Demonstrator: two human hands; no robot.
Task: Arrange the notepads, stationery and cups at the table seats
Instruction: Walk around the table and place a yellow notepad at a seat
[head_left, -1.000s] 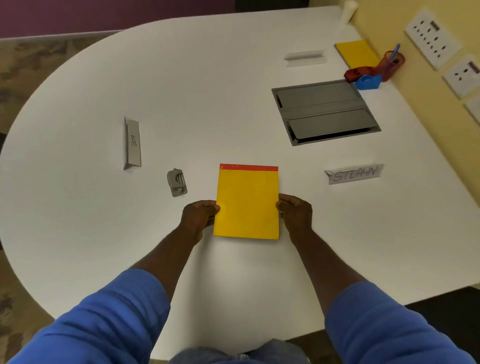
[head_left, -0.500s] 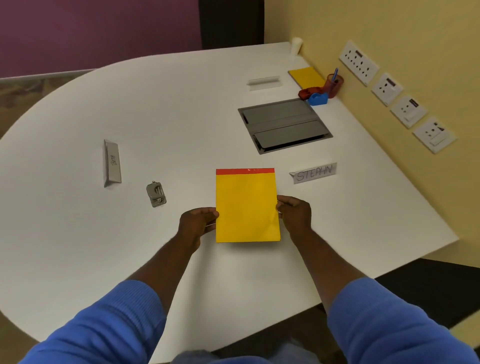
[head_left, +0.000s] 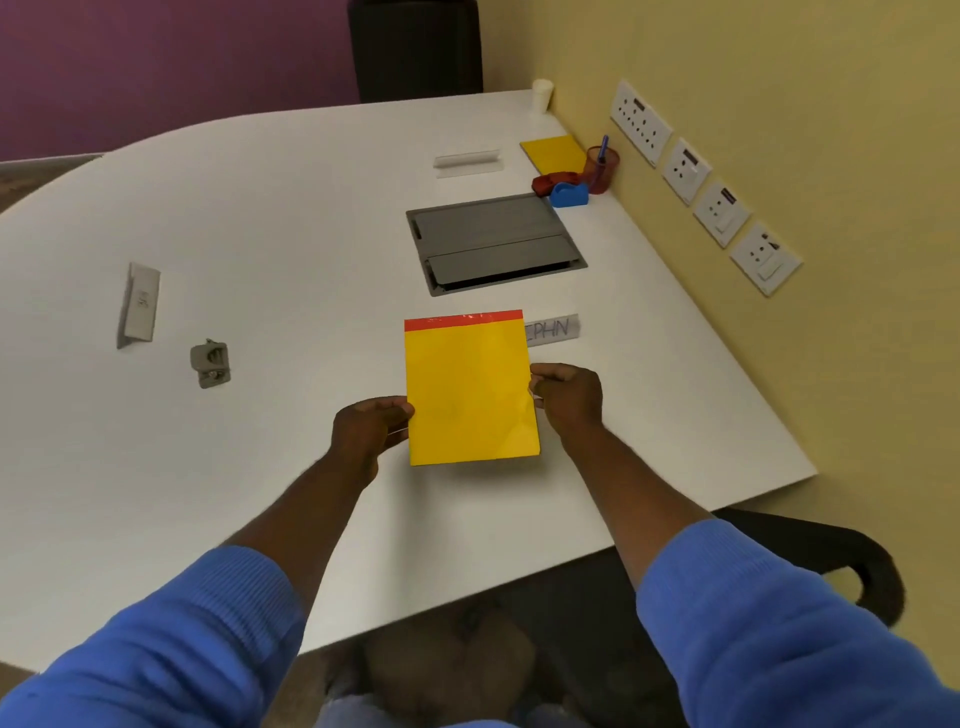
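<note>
A yellow notepad (head_left: 467, 389) with a red top strip is held just above the white table (head_left: 270, 208). My left hand (head_left: 371, 423) grips its left edge and my right hand (head_left: 569, 397) pinches its right edge. The pad's top right corner covers part of a name card (head_left: 553, 329) reading "…EPHN". A second yellow notepad (head_left: 553, 151) lies at the far right by the wall, beside a red pen cup (head_left: 602, 169) with a blue pen. A white cup (head_left: 541, 96) stands at the far corner.
A grey cable hatch (head_left: 493, 241) is set into the table ahead. A blue tape dispenser (head_left: 569, 195) and a red stapler (head_left: 553, 183) sit near the pen cup. Other name cards (head_left: 139, 304) (head_left: 467, 161) and a small grey metal clip (head_left: 210, 362) lie to the left. A black chair (head_left: 810, 561) stands at the right.
The notepad has moved to the right and now overlaps the name card. My view has swung rightward, bringing the wall and chair into sight.
</note>
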